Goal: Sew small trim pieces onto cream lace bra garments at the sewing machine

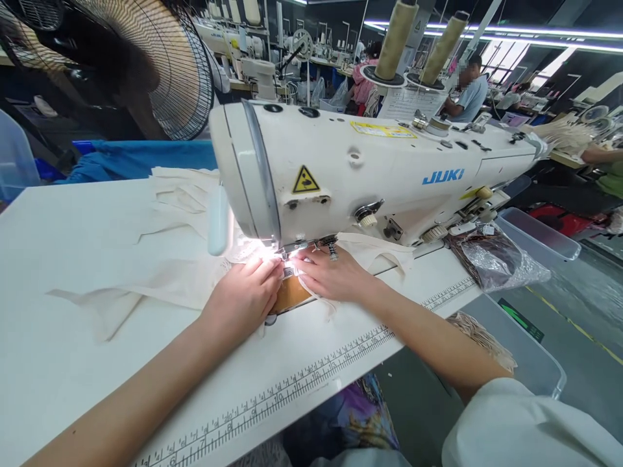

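Note:
A white sewing machine stands on the white table, its lamp lighting the needle area brightly. Just left of the presser foot, my left hand presses cream fabric with its fingers together. My right hand is on the other side of the foot, fingers closed on the edge of the same cream fabric. Glare hides the fingertips and the needle. Part of the fabric trails left over the table, and more shows behind the right hand. A brown plate lies between the hands.
A large fan stands at the back left, by blue cloth. A printed ruler runs along the table's front edge. Clear bins and a plastic bag are at the right. Thread cones rise behind the machine; a person sits beyond.

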Demonstrator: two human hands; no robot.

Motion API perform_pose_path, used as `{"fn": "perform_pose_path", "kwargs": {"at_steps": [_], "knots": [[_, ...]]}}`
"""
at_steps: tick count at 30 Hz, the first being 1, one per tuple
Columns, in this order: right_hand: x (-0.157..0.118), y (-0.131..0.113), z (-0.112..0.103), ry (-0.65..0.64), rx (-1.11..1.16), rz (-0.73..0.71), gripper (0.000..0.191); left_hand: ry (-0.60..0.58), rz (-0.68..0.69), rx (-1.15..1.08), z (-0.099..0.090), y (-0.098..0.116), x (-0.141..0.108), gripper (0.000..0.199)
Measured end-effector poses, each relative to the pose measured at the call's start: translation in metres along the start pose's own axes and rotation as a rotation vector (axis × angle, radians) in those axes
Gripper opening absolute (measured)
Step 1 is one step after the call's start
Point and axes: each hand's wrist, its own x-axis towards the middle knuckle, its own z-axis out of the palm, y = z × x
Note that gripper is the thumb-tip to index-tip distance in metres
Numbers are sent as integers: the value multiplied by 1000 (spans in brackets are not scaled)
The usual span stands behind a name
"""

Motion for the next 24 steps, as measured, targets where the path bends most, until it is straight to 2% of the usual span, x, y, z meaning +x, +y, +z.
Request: {"fn": "perform_pose_path", "kwargs": {"at_steps": [8,15,24], "knots": [[-1,-2,2,32,2,-1,41,-2,-23,6,1,3,-5,30],[-1,-3,2,71,-7,-11,39,-81,-66,-36,-1,4,-6,31],[-1,-3,0,40,30,4,39,-47,-55,-29,-1,3,-5,32]]}}
